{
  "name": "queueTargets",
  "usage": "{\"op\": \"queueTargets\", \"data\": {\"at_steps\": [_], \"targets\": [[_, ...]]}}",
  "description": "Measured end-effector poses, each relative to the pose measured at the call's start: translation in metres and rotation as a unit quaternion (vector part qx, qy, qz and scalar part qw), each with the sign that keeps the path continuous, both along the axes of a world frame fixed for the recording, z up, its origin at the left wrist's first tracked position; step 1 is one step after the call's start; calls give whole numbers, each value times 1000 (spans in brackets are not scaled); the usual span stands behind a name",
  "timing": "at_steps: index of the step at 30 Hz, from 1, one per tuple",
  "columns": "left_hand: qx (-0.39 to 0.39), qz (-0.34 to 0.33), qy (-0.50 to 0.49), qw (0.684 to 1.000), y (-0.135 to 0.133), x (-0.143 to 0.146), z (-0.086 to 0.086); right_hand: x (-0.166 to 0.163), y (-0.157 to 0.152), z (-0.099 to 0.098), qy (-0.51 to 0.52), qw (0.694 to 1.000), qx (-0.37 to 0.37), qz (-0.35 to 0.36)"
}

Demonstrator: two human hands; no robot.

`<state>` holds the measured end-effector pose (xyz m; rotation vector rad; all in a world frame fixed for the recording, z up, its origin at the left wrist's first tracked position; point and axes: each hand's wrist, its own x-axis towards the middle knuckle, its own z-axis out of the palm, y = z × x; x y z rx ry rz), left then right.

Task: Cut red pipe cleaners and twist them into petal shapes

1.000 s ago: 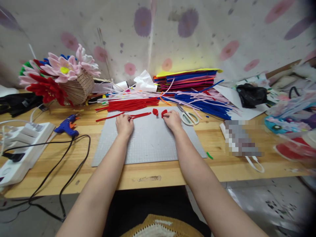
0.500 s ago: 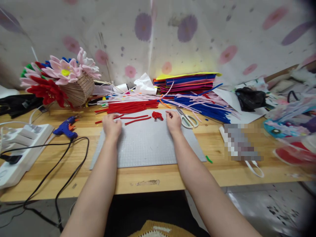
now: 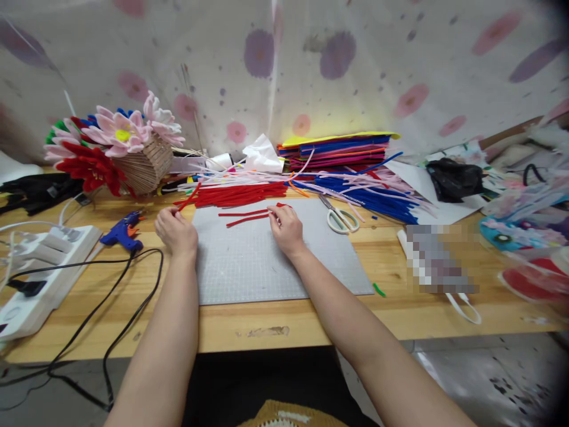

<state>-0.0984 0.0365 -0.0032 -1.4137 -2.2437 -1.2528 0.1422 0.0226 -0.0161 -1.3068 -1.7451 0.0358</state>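
My left hand [image 3: 176,232] is at the left edge of the grey cutting mat [image 3: 249,267], its fingers closed on a red pipe cleaner [image 3: 190,196] that slants up and right. Two red pipe cleaners [image 3: 246,220] lie side by side on the upper part of the mat. At their right ends, my right hand [image 3: 287,230] has its fingers pinched together; whatever is between them is hidden. Just behind those fingers a bit of a bunched red piece [image 3: 284,205] shows. White-handled scissors [image 3: 341,220] rest at the mat's upper right.
Behind the mat lie red pipe cleaners [image 3: 242,193], blue ones [image 3: 391,200] and a coloured stack [image 3: 342,151]. At left are a flower basket [image 3: 142,166], a blue glue gun [image 3: 123,232], cables and a power strip [image 3: 57,267]. A blurred device [image 3: 438,258] lies right.
My left hand has moved left off the mat, with a red pipe cleaner now raised in its fingers. My right hand has moved left from beside the scissors, mostly covering the bunched red piece.
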Motion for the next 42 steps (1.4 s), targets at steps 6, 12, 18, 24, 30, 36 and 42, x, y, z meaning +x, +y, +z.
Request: {"op": "queueTargets", "data": {"at_steps": [6, 12, 18, 24, 30, 36, 42], "targets": [[-14, -319, 121, 940, -12, 59, 3, -8, -3, 1, -82, 997, 7, -2], [28, -426, 77, 901, -19, 73, 1, 6, 4, 3, 0, 1000, 8, -14], [-85, -390, -227, 888, -14, 74, -6, 2, 8, 0, 262, 951, -143, 77], [-248, -425, -531, 690, -23, 93, -1, -8, 5, -3, 398, 826, -323, 235], [-272, -445, -546, 656, -27, 93, 1, -9, 3, -1, 418, 811, -339, 229], [-287, -471, -551, 626, -24, 89, -7, -9, 3, 1, 436, 806, -339, 213], [-297, -477, -557, 612, -23, 88, -9, -9, 4, -1, 431, 811, -338, 207]]}}
